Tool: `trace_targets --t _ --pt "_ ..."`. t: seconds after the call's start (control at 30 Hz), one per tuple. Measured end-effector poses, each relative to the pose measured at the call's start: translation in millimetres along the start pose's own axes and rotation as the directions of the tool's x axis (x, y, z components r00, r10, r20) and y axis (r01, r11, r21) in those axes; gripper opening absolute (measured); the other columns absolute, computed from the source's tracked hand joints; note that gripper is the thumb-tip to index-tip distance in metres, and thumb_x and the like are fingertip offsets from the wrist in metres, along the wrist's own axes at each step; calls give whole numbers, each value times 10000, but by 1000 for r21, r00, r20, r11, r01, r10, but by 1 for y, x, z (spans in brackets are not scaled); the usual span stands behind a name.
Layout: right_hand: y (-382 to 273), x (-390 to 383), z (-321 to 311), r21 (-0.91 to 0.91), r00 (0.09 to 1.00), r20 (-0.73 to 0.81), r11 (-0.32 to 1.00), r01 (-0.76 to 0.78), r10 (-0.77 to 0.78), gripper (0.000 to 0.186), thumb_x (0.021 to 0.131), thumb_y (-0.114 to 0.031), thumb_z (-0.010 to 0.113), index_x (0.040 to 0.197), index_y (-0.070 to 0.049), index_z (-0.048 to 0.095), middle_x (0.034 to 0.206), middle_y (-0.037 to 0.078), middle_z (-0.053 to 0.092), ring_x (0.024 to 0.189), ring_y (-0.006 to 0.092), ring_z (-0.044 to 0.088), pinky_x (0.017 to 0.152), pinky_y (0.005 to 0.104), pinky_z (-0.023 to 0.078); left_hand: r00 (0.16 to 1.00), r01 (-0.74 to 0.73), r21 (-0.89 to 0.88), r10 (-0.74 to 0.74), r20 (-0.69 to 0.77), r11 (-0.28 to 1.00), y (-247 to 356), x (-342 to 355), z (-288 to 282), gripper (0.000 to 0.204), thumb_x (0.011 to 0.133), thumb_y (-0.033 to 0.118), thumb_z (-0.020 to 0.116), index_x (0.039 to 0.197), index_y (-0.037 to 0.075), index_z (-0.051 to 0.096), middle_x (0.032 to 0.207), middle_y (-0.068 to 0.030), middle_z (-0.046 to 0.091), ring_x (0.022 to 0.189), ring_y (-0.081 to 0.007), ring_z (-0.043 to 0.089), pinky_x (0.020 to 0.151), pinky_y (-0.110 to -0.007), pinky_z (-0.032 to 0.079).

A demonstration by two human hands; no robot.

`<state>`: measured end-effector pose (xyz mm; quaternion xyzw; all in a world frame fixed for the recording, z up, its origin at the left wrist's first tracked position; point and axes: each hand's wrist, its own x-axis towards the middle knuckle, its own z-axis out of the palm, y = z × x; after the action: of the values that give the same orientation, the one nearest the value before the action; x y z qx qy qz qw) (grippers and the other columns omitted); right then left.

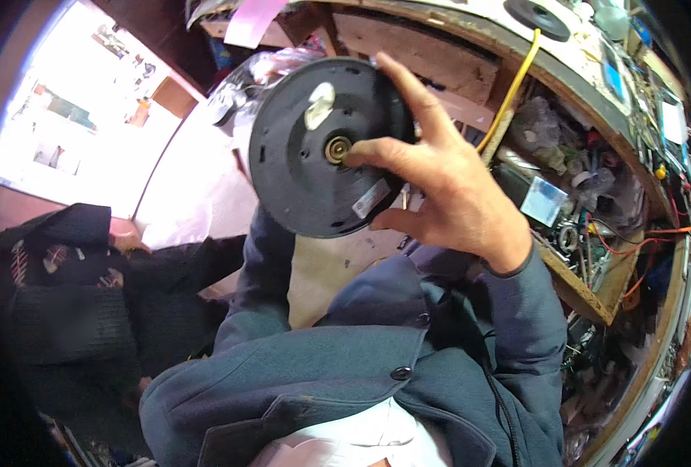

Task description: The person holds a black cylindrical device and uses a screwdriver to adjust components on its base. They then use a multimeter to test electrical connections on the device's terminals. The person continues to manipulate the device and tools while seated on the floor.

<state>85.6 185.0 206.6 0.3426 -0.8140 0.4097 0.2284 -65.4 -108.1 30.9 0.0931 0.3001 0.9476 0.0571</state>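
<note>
An electric kettle (291, 187) is held up in front of me with its round black underside facing me. At its middle sits a ringed metal connector (338, 149), and a small white label is stuck near the rim. My right hand (458, 183) spans the right part of the underside. Its index finger touches the connector, while the thumb and another finger rest at the rim. My left sleeve (264, 265) reaches up behind the kettle, which hides my left hand and its fingers.
A worktop (454, 19) curves along the top and right, bearing a black round disc (538, 19). A yellow cable (513, 89) hangs from its edge. Below, a wooden drawer (587, 288) holds wires, a clear box and loose parts. Dark clothing (73, 319) lies at left.
</note>
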Motion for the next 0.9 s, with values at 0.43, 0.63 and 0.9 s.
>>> trace_targets --t 0.43,0.63,0.9 --pt "-6 -2 -17 72 994 106 997 -8 0 741 594 -59 946 1287 -132 695 1688 362 206 1523 541 344 1239 531 380 998 -29 45 32 -55 999 16 9 -17 989 948 841 462 1655 154 376 1620 -179 483 1436 -391 521 1166 -558 478" --pt "49 -14 -76 -479 984 -169 877 -33 -55 200 790 -26 783 981 -87 782 1156 132 763 1119 336 710 972 457 564 997 -47 40 49 -65 998 19 6 -20 995 944 845 466 1655 156 375 1619 -180 482 1435 -395 519 1162 -562 480" --pt "154 -18 -224 -966 905 -258 -74 -248 337 191 874 -98 634 997 -62 776 1066 140 747 1057 347 680 944 521 504 996 -63 17 64 -63 998 17 7 -26 1003 937 851 471 1656 159 375 1617 -181 481 1433 -400 516 1157 -566 483"
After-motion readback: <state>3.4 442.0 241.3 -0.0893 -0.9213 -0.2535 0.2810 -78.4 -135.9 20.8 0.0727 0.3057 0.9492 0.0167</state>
